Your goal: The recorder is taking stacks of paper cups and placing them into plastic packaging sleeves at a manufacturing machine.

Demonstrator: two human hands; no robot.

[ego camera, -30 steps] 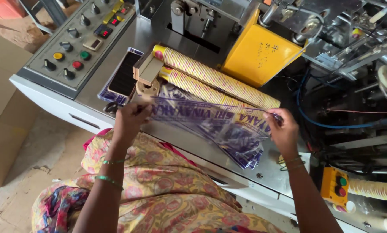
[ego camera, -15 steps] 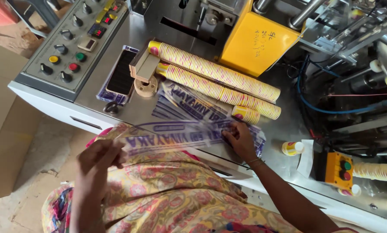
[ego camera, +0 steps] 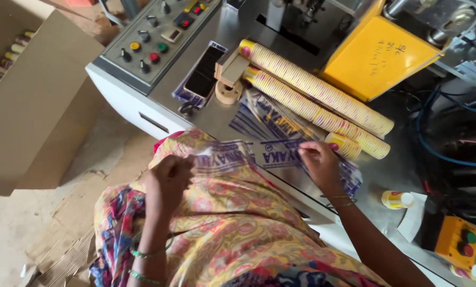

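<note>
a grey metal machine fills the far half of the view, its flat top serving as a desk [ego camera: 217,119]. on it, at the far right, sits a yellow housing [ego camera: 379,56]; at the far left, a control panel [ego camera: 153,37] with coloured buttons. a large cardboard box [ego camera: 36,101] stands open at the far left on the floor.

two long stacks of patterned paper cups [ego camera: 315,93] lie side by side across the desk, running from the middle toward the right. under them, a pile of clear printed plastic sleeves [ego camera: 270,122] is spread flat. a dark phone [ego camera: 203,72] lies near the panel.

nearest, a person in a yellow floral garment holds one clear plastic sleeve [ego camera: 248,154] stretched between both hands, just over the near edge of the desk. the left hand [ego camera: 166,180] is closed in a fist-like grip on the sleeve's left end; the right hand [ego camera: 319,163] pinches its right end between fingertips. a short stack of cups [ego camera: 343,144] rests just beyond the right hand, and a small cup [ego camera: 397,199] lies alone at the right.

risk, as i judge it: the thin film could tear or slip from the light pinch, or a sleeve end could brush the long stacks and roll them.
</note>
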